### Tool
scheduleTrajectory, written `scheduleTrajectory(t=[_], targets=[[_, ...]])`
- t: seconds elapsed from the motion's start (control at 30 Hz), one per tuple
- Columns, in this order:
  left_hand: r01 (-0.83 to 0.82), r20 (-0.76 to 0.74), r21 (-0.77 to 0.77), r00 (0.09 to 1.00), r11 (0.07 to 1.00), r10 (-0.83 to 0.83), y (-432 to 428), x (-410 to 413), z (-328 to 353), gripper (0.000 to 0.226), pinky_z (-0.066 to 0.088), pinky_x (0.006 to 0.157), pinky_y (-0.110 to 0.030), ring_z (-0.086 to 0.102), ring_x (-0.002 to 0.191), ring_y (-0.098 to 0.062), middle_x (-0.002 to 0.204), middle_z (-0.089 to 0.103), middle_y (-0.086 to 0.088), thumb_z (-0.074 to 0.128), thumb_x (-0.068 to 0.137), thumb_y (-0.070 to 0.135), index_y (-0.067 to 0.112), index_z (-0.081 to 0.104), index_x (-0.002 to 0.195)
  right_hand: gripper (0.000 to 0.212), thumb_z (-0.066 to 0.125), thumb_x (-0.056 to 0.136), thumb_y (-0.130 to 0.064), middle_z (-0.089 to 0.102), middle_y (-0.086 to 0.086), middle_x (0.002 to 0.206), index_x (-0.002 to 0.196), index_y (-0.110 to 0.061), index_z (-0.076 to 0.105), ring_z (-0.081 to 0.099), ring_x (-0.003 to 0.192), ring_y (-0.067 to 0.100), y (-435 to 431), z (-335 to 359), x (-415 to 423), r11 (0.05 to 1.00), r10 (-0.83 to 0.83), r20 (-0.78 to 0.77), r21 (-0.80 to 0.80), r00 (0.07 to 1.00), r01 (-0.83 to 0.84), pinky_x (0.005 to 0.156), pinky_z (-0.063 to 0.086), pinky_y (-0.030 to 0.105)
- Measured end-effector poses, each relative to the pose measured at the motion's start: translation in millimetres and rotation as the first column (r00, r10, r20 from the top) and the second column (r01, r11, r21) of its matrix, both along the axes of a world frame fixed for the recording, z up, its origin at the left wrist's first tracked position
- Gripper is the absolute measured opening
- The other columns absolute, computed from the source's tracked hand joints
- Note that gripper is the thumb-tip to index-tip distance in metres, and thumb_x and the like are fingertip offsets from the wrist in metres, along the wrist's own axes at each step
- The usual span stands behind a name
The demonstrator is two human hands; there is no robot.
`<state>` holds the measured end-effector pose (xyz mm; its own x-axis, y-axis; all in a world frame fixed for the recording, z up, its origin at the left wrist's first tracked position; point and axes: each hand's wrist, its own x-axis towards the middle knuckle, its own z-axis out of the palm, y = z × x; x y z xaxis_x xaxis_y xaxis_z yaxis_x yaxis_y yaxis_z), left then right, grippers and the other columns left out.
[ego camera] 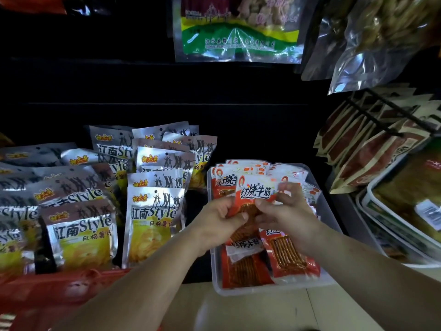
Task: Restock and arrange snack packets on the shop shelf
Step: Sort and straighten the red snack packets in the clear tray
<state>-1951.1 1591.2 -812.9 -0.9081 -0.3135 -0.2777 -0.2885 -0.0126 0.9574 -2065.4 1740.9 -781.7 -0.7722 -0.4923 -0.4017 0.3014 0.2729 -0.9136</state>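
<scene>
Two hands: left (220,219), right (285,212). One red packet (256,193) in both hands. One clear tray (330,212) near right, many red packets inside, too bunched to count. Silver chip bags (155,225) left, at least ten, more hidden behind. Brown packs (372,149) far right, about six. One green bag (238,41) hanging far, two clear bags (372,41) beside it.
</scene>
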Motion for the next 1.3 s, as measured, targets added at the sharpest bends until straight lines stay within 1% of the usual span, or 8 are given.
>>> scheduleTrajectory(t=[0.27,0.37,0.53,0.77,0.9,1.03,1.13,1.3], targets=[[0.106,-0.003,-0.239,0.994,0.965,-0.11,-7,-2,-6,0.035,0.055,0.104,-0.036,0.069,0.11,-0.002,0.114,0.075,0.011,0.079,0.088,0.011,0.027,0.075,0.119,0.015,0.075,0.094,-0.007,0.077,0.007,0.088,0.105,-0.016,0.07,0.072,0.066,0.023,21,9,-5,0.922,0.328,-0.163,0.27,0.931,-0.277,0.061,0.06,0.036],[0.23,0.029,-0.618,0.962,0.752,-0.271,-15,-8,-4,0.032,0.053,0.103,-0.035,0.063,0.113,-0.007,0.12,0.069,0.009,0.082,0.085,0.014,0.02,0.076,0.116,0.01,0.075,0.093,-0.006,0.077,0.014,0.08,0.099,-0.012,0.069,0.077,0.074,0.028,31,7,0,0.825,0.503,-0.129,0.365,0.854,-0.431,0.074,0.065,0.045],[0.305,0.185,-0.745,0.949,0.593,-0.255,-31,-13,0,0.037,0.047,0.11,-0.034,0.06,0.12,-0.01,0.138,0.062,0.007,0.073,0.095,0.017,0.019,0.07,0.131,0.014,0.08,0.083,-0.019,0.071,-0.001,0.082,0.078,-0.029,0.071,0.067,0.076,0.008,37,-17,12,0.575,0.772,-0.178,0.604,0.61,-0.552,0.077,0.057,0.04],[0.312,0.19,-0.758,0.946,0.573,-0.264,-35,-12,-6,0.03,0.044,0.112,-0.033,0.057,0.127,-0.013,0.141,0.058,0.008,0.071,0.095,0.018,0.02,0.073,0.125,0.018,0.069,0.093,-0.025,0.073,-0.01,0.113,0.108,-0.026,0.08,0.065,0.104,0.006,29,-23,18,0.315,0.925,-0.084,0.714,0.371,-0.625,0.093,0.052,0.025],[0.293,0.168,-0.77,0.95,0.567,-0.262,-27,-4,-10,0.034,0.037,0.114,-0.025,0.047,0.138,-0.013,0.154,0.047,0.008,0.069,0.096,0.025,0.024,0.069,0.131,0.03,0.061,0.099,-0.023,0.07,0.007,0.125,0.125,-0.013,0.073,0.062,0.118,0.023,21,-22,24,0.343,0.834,0.218,0.514,0.507,-0.786,0.096,0.048,0.03],[0.375,0.237,-0.806,0.913,0.458,-0.331,-29,0,-17,0.043,0.034,0.12,-0.041,0.029,0.15,-0.015,0.163,0.037,0.007,0.077,0.086,0.039,0.029,0.07,0.127,0.024,0.064,0.095,-0.026,0.075,-0.005,0.113,0.116,-0.026,0.076,0.068,0.11,0.016,11,-48,16,0.562,0.745,0.008,0.531,0.667,-0.634,0.091,0.052,0.025],[0.387,0.25,-0.825,0.903,0.412,-0.348,-29,1,-18,0.047,0.034,0.12,-0.04,0.026,0.15,-0.016,0.165,0.035,0.007,0.079,0.08,0.042,0.03,0.071,0.125,0.026,0.064,0.092,-0.023,0.059,-0.009,0.108,0.117,-0.027,0.068,0.063,0.109,0.018,3,-66,11,0.435,0.879,-0.28,0.802,0.386,-0.409,0.084,0.048,0.026],[0.375,0.233,-0.828,0.906,0.418,-0.353,-30,-1,-19,0.045,0.039,0.116,-0.039,0.027,0.149,-0.015,0.165,0.033,0.009,0.079,0.079,0.039,0.03,0.072,0.123,0.055,0.074,0.087,-0.047,0.056,-0.007,0.135,0.138,-0.036,0.057,0.052,0.129,0.018,-14,-77,14,0.145,0.978,-0.091,0.943,0.186,-0.3,0.102,0.048,0.036]])
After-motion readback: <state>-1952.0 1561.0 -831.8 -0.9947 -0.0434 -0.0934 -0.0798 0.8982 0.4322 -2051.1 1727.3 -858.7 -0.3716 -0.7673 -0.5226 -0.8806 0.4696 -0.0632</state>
